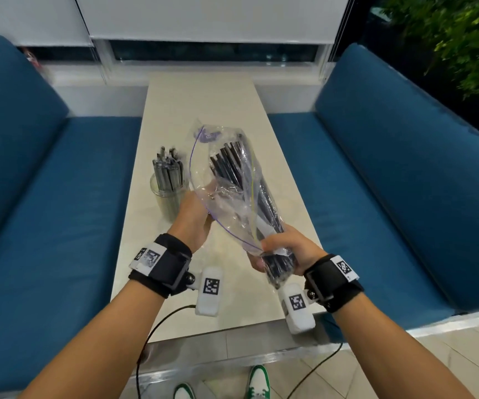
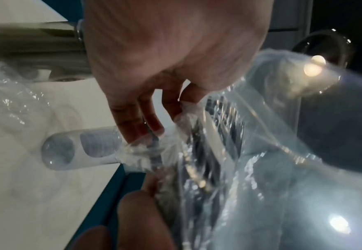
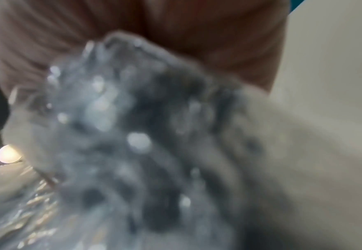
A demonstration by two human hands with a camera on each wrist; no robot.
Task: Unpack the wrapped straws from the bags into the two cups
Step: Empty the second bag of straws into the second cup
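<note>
A clear plastic bag holding a bundle of dark wrapped straws is tilted above the table, mouth pointing away. My right hand grips the bag's near end and the straw bundle through the film; in the right wrist view that end is a blur under my palm. My left hand pinches the loose film at the bag's side, fingers on the crinkled plastic. A clear cup filled with wrapped straws stands on the table just left of the bag. No second cup shows.
The pale, narrow table runs away from me to a window wall. Blue padded benches flank it on both sides. Cables hang from my wrists over the near table edge. A green plant is at the far right.
</note>
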